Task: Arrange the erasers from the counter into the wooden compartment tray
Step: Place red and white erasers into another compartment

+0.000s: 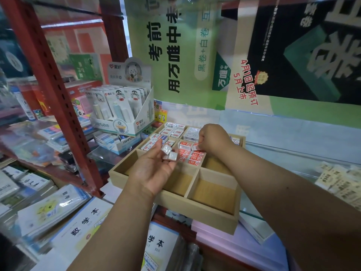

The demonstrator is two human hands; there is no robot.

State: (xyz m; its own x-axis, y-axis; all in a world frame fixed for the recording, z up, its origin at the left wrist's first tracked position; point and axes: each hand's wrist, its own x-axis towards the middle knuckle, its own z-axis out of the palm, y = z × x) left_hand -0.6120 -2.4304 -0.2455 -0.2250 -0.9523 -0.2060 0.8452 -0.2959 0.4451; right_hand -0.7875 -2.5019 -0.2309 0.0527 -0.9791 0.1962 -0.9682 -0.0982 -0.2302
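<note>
Pinched in the curled fingers of the right hand (pixel 212 139) is one small eraser with a red-and-white sleeve (pixel 195 147), held low over a middle compartment of the wooden compartment tray (pixel 197 209); the thumb and fingertips hide most of it, so I cannot tell whether it already touches the row below. Directly under that pinch lie the red "2B" erasers (pixel 192 158), packed flat side by side. Just left of the pinch, the left hand (pixel 152 171) is turned palm up with relaxed fingers, and two clear-wrapped white erasers (pixel 169 152) rest on its fingertips above the tray. Beyond both hands, the far compartments hold white erasers with red and blue print (pixel 172 132), lying in rows; the right wrist covers part of the far right cell. Nearer than the hands, the front compartments show bare wood. Well to the right of the grip, a loose heap of pale yellow erasers (pixel 340 182) sits on the glass counter (pixel 293 157), blurred and cut by the frame edge. Left of the tray stands a cardboard display box of correction tapes (pixel 121 108), beside a red shelf post (pixel 58 90).
</note>
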